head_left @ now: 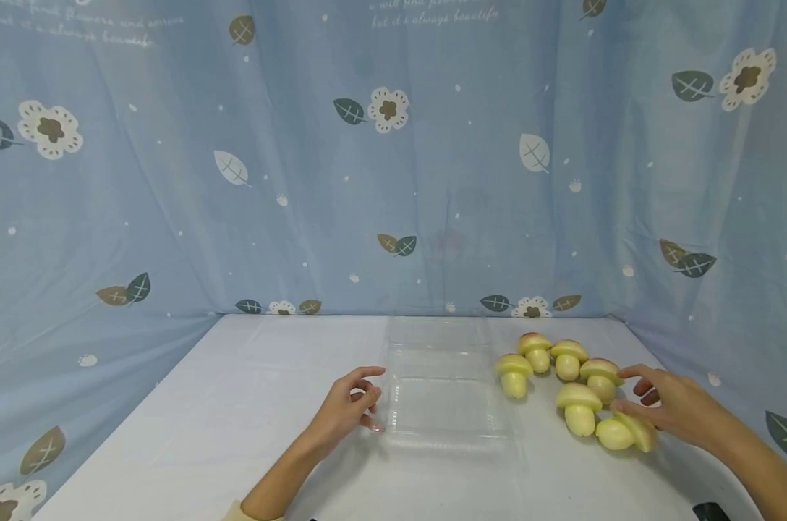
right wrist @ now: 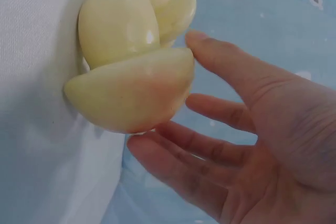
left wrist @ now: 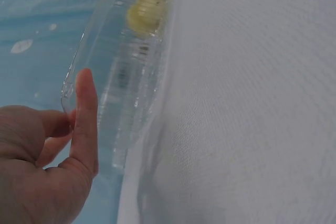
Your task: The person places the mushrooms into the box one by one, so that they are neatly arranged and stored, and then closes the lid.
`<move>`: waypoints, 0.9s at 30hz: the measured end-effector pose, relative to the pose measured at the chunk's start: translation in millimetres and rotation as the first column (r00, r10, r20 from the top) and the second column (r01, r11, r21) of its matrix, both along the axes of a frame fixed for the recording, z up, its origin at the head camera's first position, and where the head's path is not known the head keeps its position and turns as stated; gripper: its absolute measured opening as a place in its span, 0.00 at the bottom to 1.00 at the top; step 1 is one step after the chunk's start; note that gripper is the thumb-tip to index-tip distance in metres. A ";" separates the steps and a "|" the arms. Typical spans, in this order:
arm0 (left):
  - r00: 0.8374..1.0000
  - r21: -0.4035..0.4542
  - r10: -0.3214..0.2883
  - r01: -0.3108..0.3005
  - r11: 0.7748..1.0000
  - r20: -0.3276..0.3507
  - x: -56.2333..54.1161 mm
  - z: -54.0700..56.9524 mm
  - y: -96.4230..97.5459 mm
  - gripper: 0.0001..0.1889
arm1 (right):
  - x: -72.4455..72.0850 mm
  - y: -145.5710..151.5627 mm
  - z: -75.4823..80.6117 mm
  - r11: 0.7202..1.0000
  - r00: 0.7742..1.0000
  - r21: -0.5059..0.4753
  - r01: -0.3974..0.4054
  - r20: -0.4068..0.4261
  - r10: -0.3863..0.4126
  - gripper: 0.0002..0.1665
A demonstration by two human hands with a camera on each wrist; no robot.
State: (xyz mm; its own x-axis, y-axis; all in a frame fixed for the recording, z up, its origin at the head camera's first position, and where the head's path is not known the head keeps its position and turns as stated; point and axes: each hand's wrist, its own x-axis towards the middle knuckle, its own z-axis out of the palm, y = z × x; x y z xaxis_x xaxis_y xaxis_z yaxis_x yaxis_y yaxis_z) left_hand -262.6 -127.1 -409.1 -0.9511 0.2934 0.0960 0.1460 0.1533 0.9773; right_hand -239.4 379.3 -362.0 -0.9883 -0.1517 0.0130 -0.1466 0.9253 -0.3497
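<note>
A clear plastic box [head_left: 448, 405] with an open lid [head_left: 439, 331] stands mid-table. My left hand [head_left: 348, 405] is at its left edge, fingers loosely bent and thumb apart from the index finger; in the left wrist view the fingertips [left wrist: 65, 121] meet the rim. Several yellow-green, mushroom-shaped pieces with reddish tints lie to the right. My right hand [head_left: 680, 405] reaches the nearest one, a tipped mushroom [head_left: 618, 433]. In the right wrist view its fingers and thumb spread around the reddish cap [right wrist: 134, 90], close to its edge, without a clear grip.
Other mushrooms, such as one beside the box [head_left: 513, 375] and one at the back [head_left: 534, 351], stand close together. A blue printed curtain [head_left: 393, 181] hangs behind and beside the white table [head_left: 237, 405]. A dark object [head_left: 709, 511] shows at the lower right.
</note>
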 end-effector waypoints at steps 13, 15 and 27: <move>1.000 0.017 0.008 -0.008 1.000 -0.013 0.1 -3.6 2.4 0.20 | -5.2 -3.4 -6.9 0.997 0.991 0.071 0.018 -0.133 -0.009 0.30; 1.000 0.012 0.011 -0.011 1.000 -0.015 0.9 -2.9 2.6 0.20 | -3.9 -2.9 -7.5 0.997 0.991 0.070 0.018 -0.133 -0.008 0.30; 1.000 0.006 0.024 -0.024 1.000 -0.013 2.5 -2.8 3.6 0.20 | 5.2 0.2 -8.0 0.999 0.999 0.010 -0.051 0.011 0.051 0.34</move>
